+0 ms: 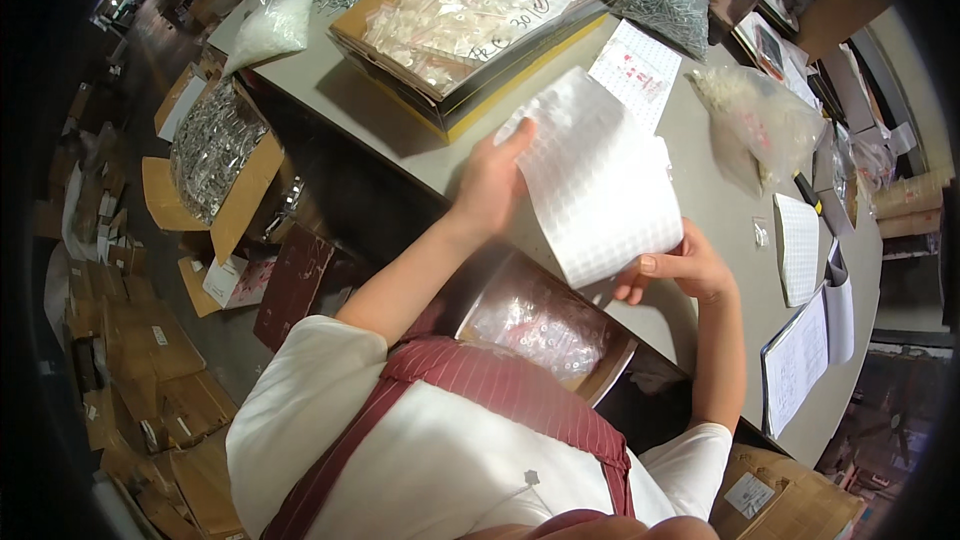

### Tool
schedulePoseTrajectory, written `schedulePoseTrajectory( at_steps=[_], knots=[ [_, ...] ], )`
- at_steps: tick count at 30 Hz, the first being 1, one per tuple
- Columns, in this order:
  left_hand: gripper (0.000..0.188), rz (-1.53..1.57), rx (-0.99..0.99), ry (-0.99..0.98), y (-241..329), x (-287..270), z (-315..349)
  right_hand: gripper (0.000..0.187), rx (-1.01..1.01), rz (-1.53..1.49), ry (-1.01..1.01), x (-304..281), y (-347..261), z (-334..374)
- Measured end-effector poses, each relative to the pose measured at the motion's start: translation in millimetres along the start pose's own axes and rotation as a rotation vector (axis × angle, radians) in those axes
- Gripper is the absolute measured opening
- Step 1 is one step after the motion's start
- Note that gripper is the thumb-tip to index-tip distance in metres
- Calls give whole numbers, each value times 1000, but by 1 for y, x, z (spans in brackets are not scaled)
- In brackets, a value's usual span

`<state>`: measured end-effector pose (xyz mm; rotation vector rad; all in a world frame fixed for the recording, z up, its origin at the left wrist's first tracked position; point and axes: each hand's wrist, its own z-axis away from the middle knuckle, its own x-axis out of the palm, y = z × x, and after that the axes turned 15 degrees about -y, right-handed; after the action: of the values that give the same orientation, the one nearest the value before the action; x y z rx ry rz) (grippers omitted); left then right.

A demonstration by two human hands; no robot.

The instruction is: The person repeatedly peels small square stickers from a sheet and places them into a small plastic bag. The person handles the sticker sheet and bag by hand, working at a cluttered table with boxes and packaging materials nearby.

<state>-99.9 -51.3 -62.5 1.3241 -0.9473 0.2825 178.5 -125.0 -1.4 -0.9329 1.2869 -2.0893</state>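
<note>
Both my hands hold a curved white sheet of small square labels [600,180] above the near edge of the table. My left hand [492,178] grips its left edge, the thumb lying on top. My right hand [685,265] pinches its lower right corner between thumb and fingers. The sheet bends and its right side curls over. Just beyond it, a second label sheet [640,65] with red marks lies flat on the table. Below the held sheet, near my lap, stands an open box [615,365] with clear plastic bags inside.
A cardboard box [440,105] full of small bagged white parts stands at the table's far side. Bags of screws [665,10] and white pieces [760,115] lie around it. A notebook [798,365] rests at right. Left of the table, an open carton [250,190] holds metal parts.
</note>
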Motion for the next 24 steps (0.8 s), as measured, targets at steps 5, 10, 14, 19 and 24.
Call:
schedulePoseTrajectory(
  at_steps=[5, 10, 14, 19, 24],
  knots=[
    [51, 28, -57, -52, 1, -14, -6, 35, -306, -77, 308, -40, 30, 15],
    [46, -204, -18, -12, -9, -4, -5, 27, -433, -160, 319, -17, 5, 15],
    [43, -376, -151, -135, 0, 11, -9, 21, -331, -76, 452, -34, 16, 21],
    [43, -594, -77, -202, 22, 29, -72, 21, -446, -139, 785, -56, 21, 25],
    [33, -175, 46, -234, 34, 57, -195, 23, -442, -149, 922, -93, 39, 28]
  ],
)
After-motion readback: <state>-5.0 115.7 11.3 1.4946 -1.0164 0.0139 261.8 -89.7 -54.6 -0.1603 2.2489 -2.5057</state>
